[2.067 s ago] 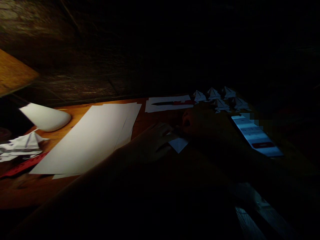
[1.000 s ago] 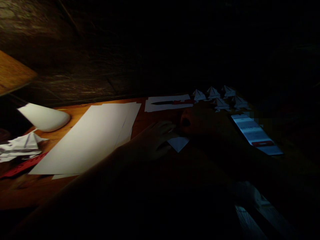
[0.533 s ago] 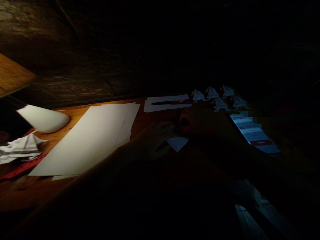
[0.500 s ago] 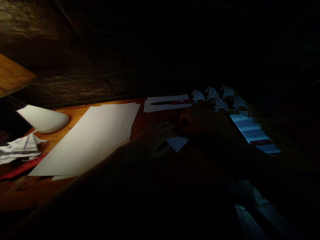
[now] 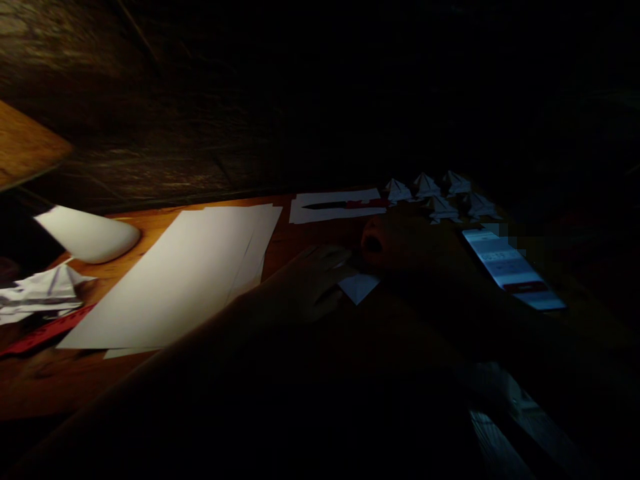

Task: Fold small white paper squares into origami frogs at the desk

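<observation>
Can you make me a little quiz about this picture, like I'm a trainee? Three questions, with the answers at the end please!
1. How many folded paper shapes are in the group beyond the phone?
2. True or false: the knife with the red handle lies on white paper.
3. Which is closest to the left grip? A) the phone B) the small paper C) the knife

Key:
1. Five.
2. True.
3. B, the small paper.
</observation>
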### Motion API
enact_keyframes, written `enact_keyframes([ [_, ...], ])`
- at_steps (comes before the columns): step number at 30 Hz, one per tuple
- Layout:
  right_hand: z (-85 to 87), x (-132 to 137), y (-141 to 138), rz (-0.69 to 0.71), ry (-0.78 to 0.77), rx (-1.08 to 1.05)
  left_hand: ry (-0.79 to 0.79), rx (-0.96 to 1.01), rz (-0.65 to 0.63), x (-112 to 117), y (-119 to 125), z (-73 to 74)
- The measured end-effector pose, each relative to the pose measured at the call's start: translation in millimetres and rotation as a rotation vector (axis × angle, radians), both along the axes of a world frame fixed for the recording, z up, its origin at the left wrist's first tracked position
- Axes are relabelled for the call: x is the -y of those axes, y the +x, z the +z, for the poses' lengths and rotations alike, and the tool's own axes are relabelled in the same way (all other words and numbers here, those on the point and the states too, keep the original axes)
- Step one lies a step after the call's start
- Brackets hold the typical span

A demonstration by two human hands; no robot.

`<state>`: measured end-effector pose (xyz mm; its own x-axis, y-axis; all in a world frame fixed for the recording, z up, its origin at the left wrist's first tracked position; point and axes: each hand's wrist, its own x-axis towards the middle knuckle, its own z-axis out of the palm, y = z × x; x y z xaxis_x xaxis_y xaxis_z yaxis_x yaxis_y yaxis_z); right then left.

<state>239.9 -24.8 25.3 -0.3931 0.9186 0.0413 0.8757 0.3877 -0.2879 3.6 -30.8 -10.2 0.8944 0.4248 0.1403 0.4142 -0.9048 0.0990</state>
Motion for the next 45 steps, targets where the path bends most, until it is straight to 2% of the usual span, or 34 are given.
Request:
enact_keyframes([
  [4, 6.2, 2.2, -1.4, 0.032, 0.024, 0.054, -0.024, -0.002, 0.007, -0.8, -0.9, 1.3],
  [9, 8.6, 4.1, -3.5, -0.012, 0.018, 0.049, -0.064, -0.036, 0.046, 1.0, 0.4, 7.2],
  [15, 1.1, -3.7, 4.8, 0.047, -0.005, 0.031, -0.075, -0.051, 0.047, 2.6, 2.2, 13.5],
  [20, -8.8, -10.9, 15.7, 0.008, -0.049, -0.106, -0.081, -0.051, 0.042, 3.6, 2.9, 14.7],
  [25, -8.7, -10.3, 17.1, 0.002, -0.095, -0.115, -0.089, -0.050, 0.050, 4.8, 3.1, 15.5],
  [34, -4.2, -7.0, 12.8, 0.006, -0.033, -0.027, -0.083, -0.066, 0.064, 6.2, 4.8, 17.0],
  [37, -8.4, -8.5, 10.9, 0.002, -0.015, -0.014, -0.076, -0.068, 0.068, 6.5, 5.6, 16.9],
  [42, -19.5, -10.7, 10.9, 0.073, 0.028, -0.056, -0.068, -0.068, 0.068, 6.0, 6.5, 17.8],
  [45, -20.0, -6.8, 10.3, 0.046, 0.037, -0.054, -0.058, -0.062, 0.063, 4.8, 6.5, 17.4],
])
